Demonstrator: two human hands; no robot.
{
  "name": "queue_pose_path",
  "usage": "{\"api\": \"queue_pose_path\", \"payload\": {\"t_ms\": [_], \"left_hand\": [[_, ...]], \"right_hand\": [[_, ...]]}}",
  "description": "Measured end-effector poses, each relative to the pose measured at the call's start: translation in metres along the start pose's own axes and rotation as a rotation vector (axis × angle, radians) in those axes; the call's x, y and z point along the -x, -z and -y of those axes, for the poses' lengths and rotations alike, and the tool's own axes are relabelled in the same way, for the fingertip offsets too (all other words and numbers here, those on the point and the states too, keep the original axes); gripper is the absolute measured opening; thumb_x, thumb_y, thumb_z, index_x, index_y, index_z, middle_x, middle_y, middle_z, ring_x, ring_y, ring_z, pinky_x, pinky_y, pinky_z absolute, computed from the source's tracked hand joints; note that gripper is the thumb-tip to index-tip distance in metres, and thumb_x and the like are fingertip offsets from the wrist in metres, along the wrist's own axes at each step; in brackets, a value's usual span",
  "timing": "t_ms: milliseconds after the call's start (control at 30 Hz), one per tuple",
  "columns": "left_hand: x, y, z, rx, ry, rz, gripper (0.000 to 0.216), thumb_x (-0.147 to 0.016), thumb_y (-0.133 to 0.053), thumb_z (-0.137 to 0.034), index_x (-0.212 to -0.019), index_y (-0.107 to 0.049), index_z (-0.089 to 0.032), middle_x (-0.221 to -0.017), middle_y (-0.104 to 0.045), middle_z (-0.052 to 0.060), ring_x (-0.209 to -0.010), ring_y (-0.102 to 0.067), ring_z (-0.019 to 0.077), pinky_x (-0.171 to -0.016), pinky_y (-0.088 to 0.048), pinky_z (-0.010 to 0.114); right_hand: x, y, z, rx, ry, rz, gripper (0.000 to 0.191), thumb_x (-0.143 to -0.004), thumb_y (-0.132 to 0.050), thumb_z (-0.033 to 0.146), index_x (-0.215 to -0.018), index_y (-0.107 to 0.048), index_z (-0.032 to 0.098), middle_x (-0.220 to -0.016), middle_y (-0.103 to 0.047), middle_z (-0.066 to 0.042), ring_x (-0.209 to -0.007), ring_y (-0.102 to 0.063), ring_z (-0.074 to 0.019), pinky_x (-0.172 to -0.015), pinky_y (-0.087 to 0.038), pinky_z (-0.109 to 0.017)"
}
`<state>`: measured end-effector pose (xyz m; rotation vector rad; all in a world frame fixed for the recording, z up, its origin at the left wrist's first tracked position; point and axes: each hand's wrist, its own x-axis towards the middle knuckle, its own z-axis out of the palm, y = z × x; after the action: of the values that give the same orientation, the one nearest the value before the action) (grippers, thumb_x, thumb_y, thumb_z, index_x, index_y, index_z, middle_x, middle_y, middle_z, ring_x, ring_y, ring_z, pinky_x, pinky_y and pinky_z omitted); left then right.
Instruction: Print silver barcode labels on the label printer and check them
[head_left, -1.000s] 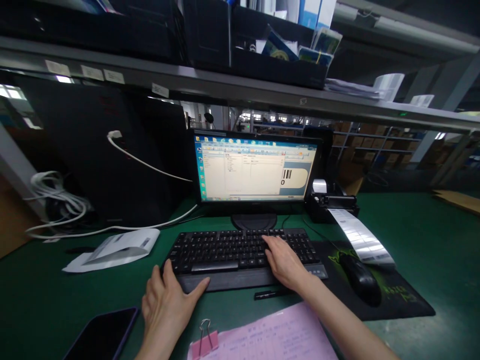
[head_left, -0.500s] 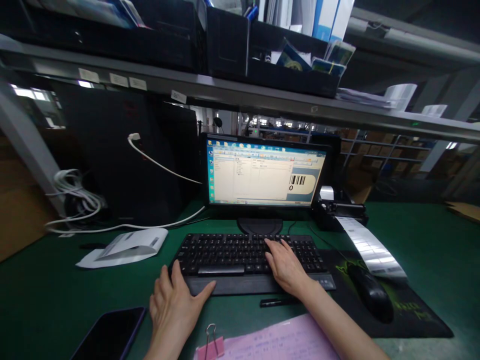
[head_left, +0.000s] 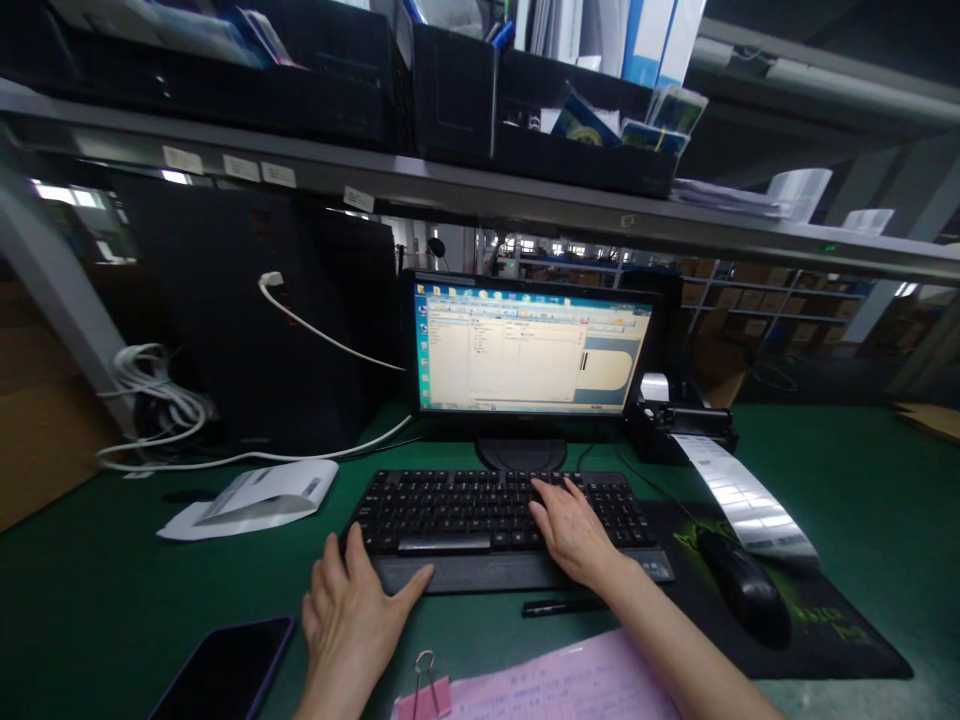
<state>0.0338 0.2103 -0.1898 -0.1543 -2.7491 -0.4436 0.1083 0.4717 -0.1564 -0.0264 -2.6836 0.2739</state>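
Note:
A black keyboard [head_left: 450,510] lies on the green tabletop in front of a lit monitor [head_left: 517,360]. My left hand [head_left: 356,600] rests at its lower left corner, fingers spread, the thumb on the palm-rest edge. Over the keys on the right side is my right hand [head_left: 570,530], its fingers extended and touching keys; it grips nothing. The screen shows file windows and part of a barcode label. Below the keyboard lies a black pen [head_left: 559,607], partly behind my right forearm. Pink papers [head_left: 555,685] with a pink binder clip [head_left: 424,695] lie nearest me.
At right, a black mouse [head_left: 742,585] sits on a mouse pad [head_left: 840,640], beside a label strip [head_left: 750,500] from a small printer [head_left: 690,420]. At left are a phone [head_left: 225,670], folded white paper [head_left: 255,500] and a computer tower [head_left: 225,320]. A shelf [head_left: 450,180] crosses above.
On the screen, the barcode has shrunk to a few bars and the digit beneath it is gone. Both hands stay in nearly the same place; the view has shifted slightly.

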Motion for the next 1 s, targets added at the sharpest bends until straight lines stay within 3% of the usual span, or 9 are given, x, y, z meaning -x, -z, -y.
{"api": "queue_pose_path", "payload": {"t_ms": [467, 767, 867, 1000], "left_hand": [[0.000, 0.007, -0.008, -0.018, 0.007, -0.022, 0.087, -0.074, -0.047, -0.058, -0.138, -0.024, -0.003, -0.137, -0.030, 0.028, -0.124, -0.036, 0.0419, -0.096, -0.037, 0.049], [0.001, 0.009, -0.007, 0.006, 0.017, -0.003, 0.089, -0.073, -0.046, -0.059, -0.138, -0.023, -0.003, -0.139, -0.029, 0.028, -0.127, -0.034, 0.0417, -0.098, -0.036, 0.050], [0.000, 0.008, -0.005, -0.007, 0.009, 0.008, 0.090, -0.073, -0.045, -0.061, -0.138, -0.022, -0.003, -0.138, -0.030, 0.028, -0.126, -0.035, 0.0420, -0.098, -0.036, 0.050], [-0.002, 0.006, -0.004, -0.024, 0.003, 0.009, 0.090, -0.073, -0.047, -0.063, -0.138, -0.023, -0.004, -0.137, -0.031, 0.028, -0.124, -0.038, 0.0431, -0.097, -0.038, 0.050]], "right_hand": [[0.002, -0.004, -0.005, -0.015, 0.023, -0.038, 0.037, -0.095, -0.034, 0.026, -0.128, -0.047, 0.013, -0.119, -0.063, -0.012, -0.112, -0.057, -0.0194, -0.109, -0.030, -0.047], [0.005, 0.000, -0.003, -0.063, 0.017, -0.144, 0.037, -0.094, -0.035, 0.024, -0.127, -0.048, 0.014, -0.120, -0.063, -0.011, -0.111, -0.058, -0.0189, -0.109, -0.032, -0.045], [0.015, 0.011, -0.014, -0.075, -0.038, -0.212, 0.036, -0.093, -0.033, 0.021, -0.124, -0.051, 0.015, -0.118, -0.064, -0.010, -0.111, -0.059, -0.0189, -0.107, -0.036, -0.044], [0.043, 0.032, -0.050, -0.053, -0.227, -0.344, 0.037, -0.092, -0.031, 0.019, -0.121, -0.053, 0.014, -0.113, -0.065, -0.013, -0.106, -0.061, -0.0213, -0.094, -0.048, -0.040]]}}
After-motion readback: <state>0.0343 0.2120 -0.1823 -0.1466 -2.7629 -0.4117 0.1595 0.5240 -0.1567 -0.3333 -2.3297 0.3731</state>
